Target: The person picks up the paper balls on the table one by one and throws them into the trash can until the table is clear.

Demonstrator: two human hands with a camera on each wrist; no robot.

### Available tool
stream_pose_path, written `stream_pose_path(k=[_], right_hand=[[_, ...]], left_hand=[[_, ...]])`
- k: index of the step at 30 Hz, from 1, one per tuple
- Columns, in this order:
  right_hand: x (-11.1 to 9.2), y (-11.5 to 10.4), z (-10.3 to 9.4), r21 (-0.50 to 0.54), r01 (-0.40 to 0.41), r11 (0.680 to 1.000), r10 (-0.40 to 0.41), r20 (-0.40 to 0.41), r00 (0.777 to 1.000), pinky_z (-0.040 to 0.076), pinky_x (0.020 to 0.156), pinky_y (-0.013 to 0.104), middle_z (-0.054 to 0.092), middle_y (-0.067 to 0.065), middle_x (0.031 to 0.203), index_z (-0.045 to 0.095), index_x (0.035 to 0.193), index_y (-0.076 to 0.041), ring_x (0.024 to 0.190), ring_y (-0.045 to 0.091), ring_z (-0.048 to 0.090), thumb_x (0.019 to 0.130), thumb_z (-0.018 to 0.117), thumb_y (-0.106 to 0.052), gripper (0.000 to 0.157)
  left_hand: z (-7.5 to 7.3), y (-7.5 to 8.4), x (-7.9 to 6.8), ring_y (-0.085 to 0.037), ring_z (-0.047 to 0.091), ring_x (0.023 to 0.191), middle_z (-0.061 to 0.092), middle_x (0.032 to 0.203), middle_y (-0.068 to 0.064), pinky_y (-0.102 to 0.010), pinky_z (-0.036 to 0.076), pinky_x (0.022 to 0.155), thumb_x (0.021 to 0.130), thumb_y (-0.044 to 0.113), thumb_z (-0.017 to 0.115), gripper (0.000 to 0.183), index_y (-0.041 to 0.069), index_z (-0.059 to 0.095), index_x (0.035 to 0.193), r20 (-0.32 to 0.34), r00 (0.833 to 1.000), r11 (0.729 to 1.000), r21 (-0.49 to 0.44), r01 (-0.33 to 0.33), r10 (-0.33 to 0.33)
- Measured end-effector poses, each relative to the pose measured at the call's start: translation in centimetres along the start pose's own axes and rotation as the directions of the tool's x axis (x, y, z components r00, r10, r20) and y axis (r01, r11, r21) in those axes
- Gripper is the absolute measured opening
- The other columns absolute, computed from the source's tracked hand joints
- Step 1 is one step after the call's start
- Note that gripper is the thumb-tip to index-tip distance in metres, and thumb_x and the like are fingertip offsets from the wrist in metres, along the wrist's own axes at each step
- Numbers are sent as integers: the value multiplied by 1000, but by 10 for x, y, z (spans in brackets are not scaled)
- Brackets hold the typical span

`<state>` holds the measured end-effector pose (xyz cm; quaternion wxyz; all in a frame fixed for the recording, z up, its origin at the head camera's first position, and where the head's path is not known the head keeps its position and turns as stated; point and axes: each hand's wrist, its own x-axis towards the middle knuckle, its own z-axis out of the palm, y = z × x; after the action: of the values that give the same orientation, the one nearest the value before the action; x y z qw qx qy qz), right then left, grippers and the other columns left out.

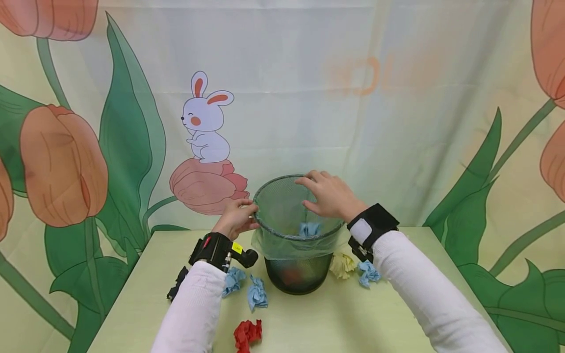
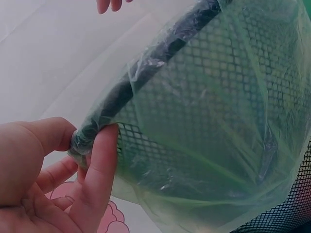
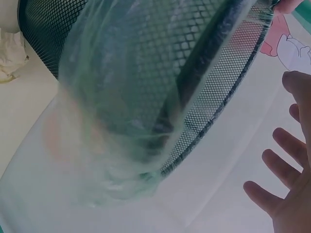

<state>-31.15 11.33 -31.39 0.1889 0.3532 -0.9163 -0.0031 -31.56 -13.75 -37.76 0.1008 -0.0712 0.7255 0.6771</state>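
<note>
A black mesh wastebasket [image 1: 297, 279] stands on the table, with a translucent green bag [image 1: 287, 247] folded over its rim. My left hand [image 1: 236, 218] pinches the left side of the rim through the bag; the left wrist view shows thumb and fingers closed around the bag-covered rim [image 2: 146, 70]. Over the right part of the opening hovers my right hand [image 1: 331, 193], its fingers spread and empty in the right wrist view. A crumpled blue paper [image 1: 310, 229] shows inside the opening, near the front rim. Something reddish shows faintly through the lower mesh.
Crumpled papers lie around the basket: a black one [image 1: 177, 283] and two blue ones [image 1: 257, 293] to the left, a red one [image 1: 248, 335] in front, a yellow one [image 1: 342, 266] and a blue one [image 1: 368, 273] to the right. A printed curtain [image 1: 282, 122] hangs behind.
</note>
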Motion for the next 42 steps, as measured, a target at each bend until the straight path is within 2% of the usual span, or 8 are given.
stream_pose_path(k=[6,14,24,34,42], right_hand=[[-2,3,2,-20,-39,999,39,38,999,43,93,50,45,11,136,43,138,-20,121,32,45,90,55,-40,53],[-9,13,2,-18,-124,992,125,108,986,37,99,52,39,12,141,40,140,-21,127,33,39,92,51,-42,53],[-30,45,9,-8,-286,958,284,129,950,35,97,57,37,14,141,40,140,-19,126,37,37,94,48,-40,50],[-55,70,17,-20,-369,929,369,73,927,39,90,58,42,17,136,44,137,-15,120,39,43,93,51,-33,48],[-74,85,30,1,-445,895,443,96,891,36,91,62,41,19,135,42,138,-13,120,42,41,94,50,-32,49]], left_hand=[[-1,-1,0,-16,53,71,46,104,-10,-23,55,63,95,17,50,42,6,38,134,2,1000,1000,-5,3,-3],[-1,-1,1,-16,54,71,47,101,-10,-23,55,62,94,16,50,42,5,38,133,-3,1000,1000,-12,-4,4],[0,-1,2,-17,52,71,45,102,-10,-23,55,63,95,17,49,43,5,37,134,-1,1000,1000,0,-11,11],[-1,-2,3,-16,52,70,46,102,-10,-23,55,63,94,17,50,43,6,38,134,-5,1000,1000,-9,-7,7],[0,-1,0,-16,51,69,44,100,-9,-22,55,61,94,16,50,43,5,37,134,-5,1000,1000,-4,-8,8]])
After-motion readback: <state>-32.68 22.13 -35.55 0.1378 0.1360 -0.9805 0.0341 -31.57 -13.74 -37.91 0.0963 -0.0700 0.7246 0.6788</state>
